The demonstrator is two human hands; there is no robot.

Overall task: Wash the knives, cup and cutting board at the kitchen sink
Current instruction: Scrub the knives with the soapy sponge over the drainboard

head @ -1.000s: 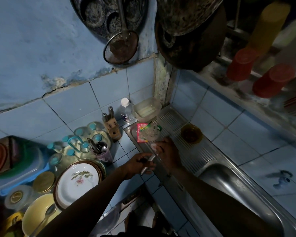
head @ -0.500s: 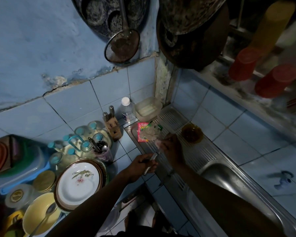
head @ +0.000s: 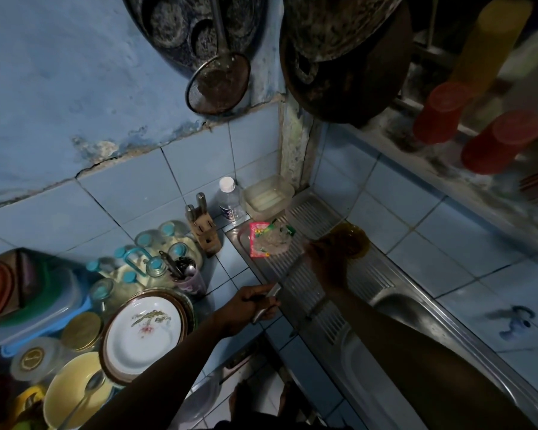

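Head view, dim kitchen corner. Left hand [head: 249, 305] is fisted around the handle of a steel-bladed knife [head: 269, 297], fingers [head: 263, 310] fully curled on it; the blade angles up and away from the knuckles over the ribbed stainless steel drainboard [head: 305, 290]. Right hand [head: 325, 262] is stretched out farther along the drainboard, palm down; its grip is too dark and blurred to tell, and what it holds, if anything, cannot be told. Just beyond the right fingertips sits a round amber glass bowl [head: 353, 238]. To the left of those fingertips lies a crumpled clear plastic wrapper with pink and green print [head: 266, 240]. Past the wrapper, in the corner: a clear rectangular plastic container [head: 269, 197] and a clear plastic bottle with white cap [head: 229, 201]. Left of the left hand, on the tiled counter: a white floral plate [head: 142, 330] on a stack, a wooden knife block [head: 204, 232] and a cup of utensils [head: 187, 277]. The steel sink basin [head: 423, 315] lies below the right forearm. Cutting board not made out.
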